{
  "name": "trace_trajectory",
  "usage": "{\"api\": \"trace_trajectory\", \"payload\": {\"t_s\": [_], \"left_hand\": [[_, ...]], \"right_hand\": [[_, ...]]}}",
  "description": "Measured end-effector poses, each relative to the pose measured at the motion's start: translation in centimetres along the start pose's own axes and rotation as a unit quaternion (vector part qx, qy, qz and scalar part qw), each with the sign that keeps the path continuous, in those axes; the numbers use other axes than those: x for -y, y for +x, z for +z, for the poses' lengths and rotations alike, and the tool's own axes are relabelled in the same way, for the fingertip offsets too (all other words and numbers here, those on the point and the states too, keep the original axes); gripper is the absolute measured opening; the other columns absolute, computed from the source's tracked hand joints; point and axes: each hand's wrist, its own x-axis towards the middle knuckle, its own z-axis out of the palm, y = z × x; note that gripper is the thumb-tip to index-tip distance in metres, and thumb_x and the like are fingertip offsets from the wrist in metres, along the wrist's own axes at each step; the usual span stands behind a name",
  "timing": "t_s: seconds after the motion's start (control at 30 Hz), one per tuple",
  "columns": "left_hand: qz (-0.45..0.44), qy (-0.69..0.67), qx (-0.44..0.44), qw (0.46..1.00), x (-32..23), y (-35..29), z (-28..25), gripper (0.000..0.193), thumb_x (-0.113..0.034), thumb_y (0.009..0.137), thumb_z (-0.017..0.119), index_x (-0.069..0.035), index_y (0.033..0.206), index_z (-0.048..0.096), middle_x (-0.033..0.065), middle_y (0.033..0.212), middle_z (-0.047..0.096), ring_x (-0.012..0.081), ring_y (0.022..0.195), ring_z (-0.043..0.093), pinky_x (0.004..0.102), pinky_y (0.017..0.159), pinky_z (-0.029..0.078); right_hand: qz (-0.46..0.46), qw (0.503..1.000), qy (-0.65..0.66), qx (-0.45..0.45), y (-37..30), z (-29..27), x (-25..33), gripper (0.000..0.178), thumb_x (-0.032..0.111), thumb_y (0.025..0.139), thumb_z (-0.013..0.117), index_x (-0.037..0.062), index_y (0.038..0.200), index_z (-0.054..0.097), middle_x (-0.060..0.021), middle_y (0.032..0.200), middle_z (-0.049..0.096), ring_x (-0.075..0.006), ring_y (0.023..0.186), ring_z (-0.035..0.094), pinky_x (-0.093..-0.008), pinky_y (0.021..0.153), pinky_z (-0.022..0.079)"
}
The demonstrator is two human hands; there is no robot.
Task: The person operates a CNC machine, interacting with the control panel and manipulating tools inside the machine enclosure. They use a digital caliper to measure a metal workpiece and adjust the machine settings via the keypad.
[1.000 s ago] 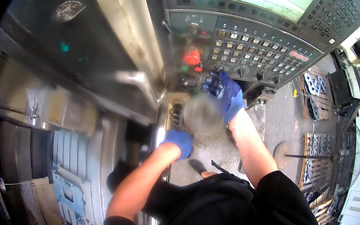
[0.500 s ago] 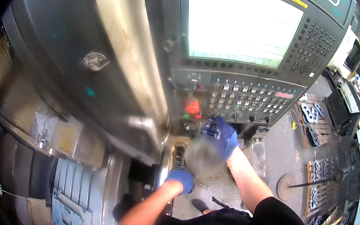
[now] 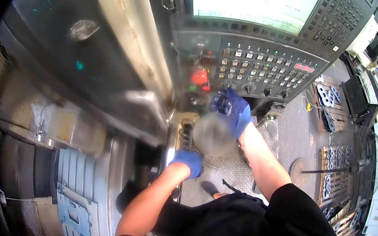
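Note:
My right hand [image 3: 235,108], in a blue glove with a dark coated palm, is just below the leftmost rotary knob [image 3: 226,86] of the machine's control panel [image 3: 256,69]. Its fingers are curled, and what they hold, if anything, is hidden. Lower and to the left, my left hand [image 3: 187,162], also blue-gloved, is closed beside the lower end of a black coiled cable [image 3: 186,134]. Whatever is inside it cannot be made out. A round blurred patch covers the space between the hands. Up and left of my right hand is a red emergency stop button [image 3: 199,76].
A lit screen [image 3: 252,3] and keypad [image 3: 340,18] are above the panel. Left stands a dark machine door [image 3: 79,52] with a metal handle [image 3: 142,97]. On the right are a floor fan [image 3: 365,163] and pallets [image 3: 336,112] bearing metal parts. Tread plate [image 3: 225,167] lies below.
The view has tilted downward, so the screen, panel and both hands appear higher. Both hands stay in nearly the same places relative to the panel and cable.

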Motion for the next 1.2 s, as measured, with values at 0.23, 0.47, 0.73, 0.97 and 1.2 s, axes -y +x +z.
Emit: {"api": "trace_trajectory", "payload": {"t_s": [0.23, 0.47, 0.73, 0.97, 1.2], "left_hand": [[-0.001, 0.007, 0.018, 1.000, -0.3, 0.1, -0.4, 0.043, -0.038, 0.091, 0.056, -0.005, 0.116, 0.069, 0.0206, 0.116, 0.068, 0.0367, 0.108, 0.066, 0.0440, 0.094, 0.052], [-0.004, -0.006, 0.022, 1.000, 0.0, 0.3, -0.3, 0.042, -0.035, 0.090, 0.056, -0.006, 0.118, 0.067, 0.0213, 0.117, 0.068, 0.0371, 0.109, 0.065, 0.0434, 0.095, 0.052], [0.000, -0.014, 0.021, 1.000, 0.4, 0.9, 0.1, 0.042, -0.034, 0.090, 0.056, -0.006, 0.119, 0.066, 0.0209, 0.115, 0.068, 0.0369, 0.107, 0.066, 0.0438, 0.093, 0.052], [0.009, -0.010, 0.017, 1.000, 0.2, 1.0, -0.1, 0.041, -0.035, 0.090, 0.057, -0.006, 0.117, 0.066, 0.0214, 0.112, 0.069, 0.0376, 0.104, 0.066, 0.0445, 0.091, 0.053], [0.000, -0.001, 0.033, 0.999, 0.2, 1.2, -0.4, 0.039, -0.034, 0.089, 0.058, -0.006, 0.115, 0.066, 0.0215, 0.111, 0.069, 0.0387, 0.104, 0.066, 0.0453, 0.091, 0.052]], "right_hand": [[-0.092, 0.974, -0.152, -0.143, -0.8, 2.1, 0.1, 0.038, 0.036, 0.102, 0.053, 0.0012, 0.109, 0.067, -0.0146, 0.091, 0.073, -0.0252, 0.081, 0.071, -0.0391, 0.074, 0.056], [-0.268, 0.557, -0.758, -0.209, -3.7, 5.2, 2.1, 0.040, 0.042, 0.097, 0.056, 0.0054, 0.096, 0.072, -0.0229, 0.087, 0.070, -0.0395, 0.085, 0.070, -0.0481, 0.078, 0.054], [-0.258, 0.495, -0.806, -0.196, -2.7, 5.0, 2.6, 0.032, 0.038, 0.096, 0.057, 0.0104, 0.092, 0.073, -0.0207, 0.087, 0.071, -0.0402, 0.085, 0.069, -0.0499, 0.076, 0.053], [-0.249, 0.503, -0.808, -0.179, -2.9, 5.4, 2.8, 0.032, 0.037, 0.096, 0.056, 0.0100, 0.091, 0.074, -0.0210, 0.087, 0.070, -0.0406, 0.085, 0.068, -0.0492, 0.076, 0.053], [-0.228, 0.506, -0.815, -0.168, -2.7, 5.0, 3.1, 0.034, 0.039, 0.097, 0.055, 0.0096, 0.097, 0.073, -0.0214, 0.088, 0.070, -0.0416, 0.086, 0.068, -0.0508, 0.077, 0.053]]}}
